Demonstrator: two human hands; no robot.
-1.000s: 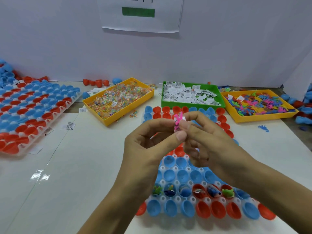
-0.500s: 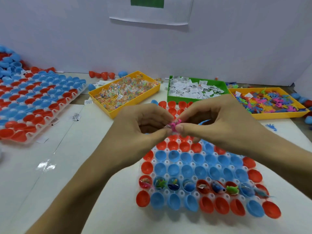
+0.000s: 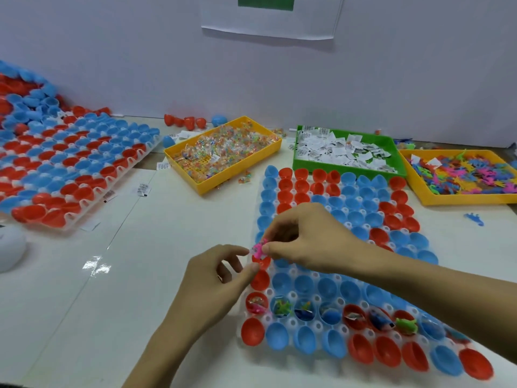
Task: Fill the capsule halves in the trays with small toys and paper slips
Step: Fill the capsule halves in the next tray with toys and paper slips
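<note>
From the head view, the right hand (image 3: 305, 239) pinches a small pink toy (image 3: 259, 249) between thumb and fingertips, just above the left edge of the near capsule tray (image 3: 316, 275), over a red half in the left-hand column. The left hand (image 3: 215, 278) sits just beside it, thumb and forefinger curled toward each other close under the toy; I cannot tell whether they touch it.

The near tray lies on the white worktop (image 3: 140, 275) and carries rows of blue and red capsule halves. In the second row from the near edge, several halves already hold small toys and slips; the nearest row and the rows beyond look unfilled.

Behind it stand three bins side by side: a yellow bin of wrapped trinkets (image 3: 223, 152), a green bin of paper slips (image 3: 347, 152), and a second yellow bin of coloured toys (image 3: 461, 177) at the right. A second capsule tray (image 3: 72, 169) lies far to the left, with loose halves heaped behind it. A blue toy (image 3: 474, 219) lies alone on the worktop, near the right-hand bin
</note>
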